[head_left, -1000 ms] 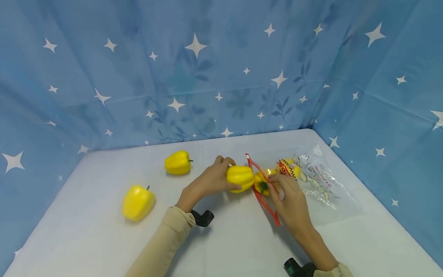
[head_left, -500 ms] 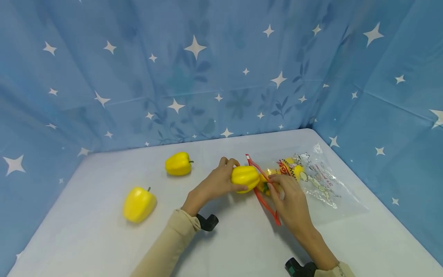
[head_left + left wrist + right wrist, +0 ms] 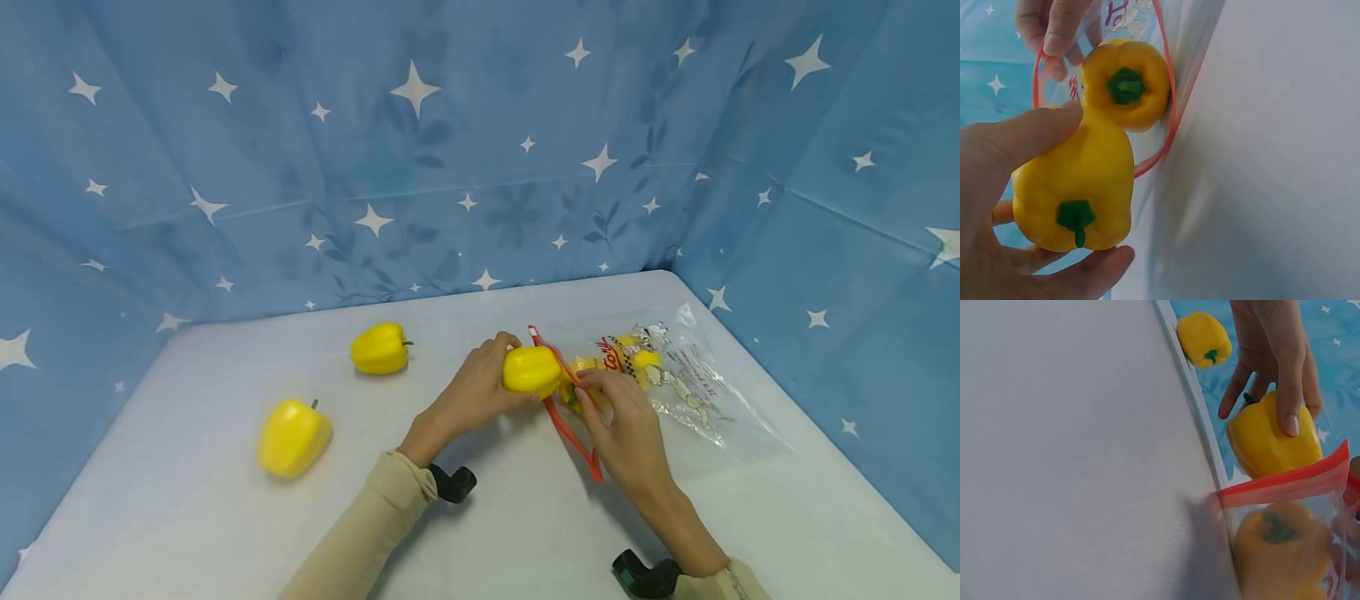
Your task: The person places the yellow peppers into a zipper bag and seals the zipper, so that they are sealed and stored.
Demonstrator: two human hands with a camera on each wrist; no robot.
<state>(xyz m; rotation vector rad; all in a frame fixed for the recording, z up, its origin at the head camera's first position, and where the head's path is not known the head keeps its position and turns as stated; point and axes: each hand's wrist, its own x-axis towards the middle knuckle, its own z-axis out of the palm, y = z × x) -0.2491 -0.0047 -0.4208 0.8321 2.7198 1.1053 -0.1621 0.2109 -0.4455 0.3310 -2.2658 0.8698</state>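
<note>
In the head view my left hand [image 3: 476, 382] grips a yellow bell pepper [image 3: 531, 371] at the mouth of a clear zip bag [image 3: 723, 417]. The left wrist view shows its thumb on one side and its fingers on the other, with the green stem [image 3: 1076, 215] facing the camera. My right hand [image 3: 628, 421] pinches the bag's red zip edge [image 3: 570, 435], which stands apart as a loop. Another bell pepper [image 3: 1129, 87] lies just inside that opening, stem outward. More yellow shows deeper under the bag's print, partly hidden.
Two loose yellow bell peppers lie on the white table, one at the back [image 3: 378, 348] and one nearer on the left [image 3: 295, 437]. Blue star-patterned curtain [image 3: 450, 150] hangs behind and to the right of the table [image 3: 187, 500].
My left hand has moved a little to the right, bringing its bell pepper up against the bag's opening. My right hand keeps its pinch on the red edge. The head view has shifted slightly.
</note>
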